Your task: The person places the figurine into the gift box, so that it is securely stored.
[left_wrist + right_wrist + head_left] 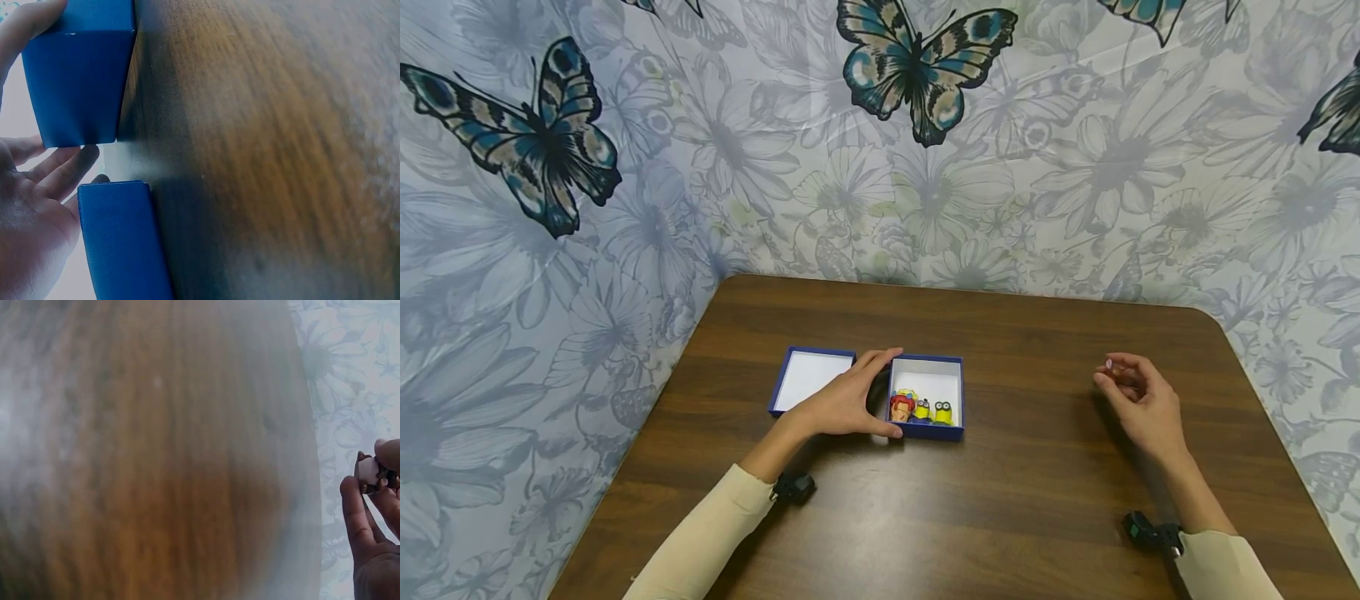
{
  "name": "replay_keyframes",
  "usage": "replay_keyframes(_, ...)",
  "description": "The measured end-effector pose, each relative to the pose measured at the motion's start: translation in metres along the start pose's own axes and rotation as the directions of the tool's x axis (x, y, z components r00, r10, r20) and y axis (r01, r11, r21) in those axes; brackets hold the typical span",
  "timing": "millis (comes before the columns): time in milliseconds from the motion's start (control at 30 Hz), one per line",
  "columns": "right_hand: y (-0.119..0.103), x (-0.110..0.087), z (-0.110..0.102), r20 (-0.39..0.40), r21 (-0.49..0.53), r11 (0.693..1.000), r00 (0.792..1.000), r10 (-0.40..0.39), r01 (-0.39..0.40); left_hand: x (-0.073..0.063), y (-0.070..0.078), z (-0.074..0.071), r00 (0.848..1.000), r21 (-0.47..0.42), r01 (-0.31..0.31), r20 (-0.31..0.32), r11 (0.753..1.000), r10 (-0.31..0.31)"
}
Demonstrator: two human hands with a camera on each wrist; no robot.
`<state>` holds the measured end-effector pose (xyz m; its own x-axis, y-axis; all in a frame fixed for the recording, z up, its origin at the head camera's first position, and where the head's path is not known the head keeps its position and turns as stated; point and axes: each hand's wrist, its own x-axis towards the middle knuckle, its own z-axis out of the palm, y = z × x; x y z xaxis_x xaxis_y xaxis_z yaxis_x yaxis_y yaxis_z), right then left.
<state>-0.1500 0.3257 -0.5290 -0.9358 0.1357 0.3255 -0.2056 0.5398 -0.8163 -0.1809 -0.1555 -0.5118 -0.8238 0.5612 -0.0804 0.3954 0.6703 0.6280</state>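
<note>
A blue box (pixel 927 432) with a white inside stands on the table, holding several small figures along its front side. Among them are a red-haired figure (pixel 900 407) and two yellow Minion figures, one in the middle (pixel 922 410) and one at the right (pixel 943 413). My left hand (pixel 842 402) spans the box's left side, thumb at the front corner and fingers at the back, gripping it. Well to the right, above the table, my right hand (pixel 1144 408) pinches a small white-and-brown figure (pixel 369 472) between thumb and fingers; its exact kind is partly hidden.
Left of the box lies a matching blue lid (pixel 811 377), white inside up, partly behind my left hand. Both stand on a brown wooden table (pixel 1030 500) with rounded far corners. A butterfly-and-flower cloth (pixel 940 192) hangs behind it.
</note>
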Motion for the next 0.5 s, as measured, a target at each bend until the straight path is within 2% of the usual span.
replay_keyframes(333,0.0018,0.0002,0.0047,-0.018,-0.038,0.999,1.000,-0.011,0.011,0.0001,-0.0002,0.0001,1.000,0.001,0.003,0.000,1.000,-0.003)
replay_keyframes(500,-0.0022,0.0001,0.0072,-0.035,0.004,1.000,0.999,-0.007,0.007,0.0004,-0.0007,0.0002,1.000,0.000,0.005,-0.001,1.000,-0.005)
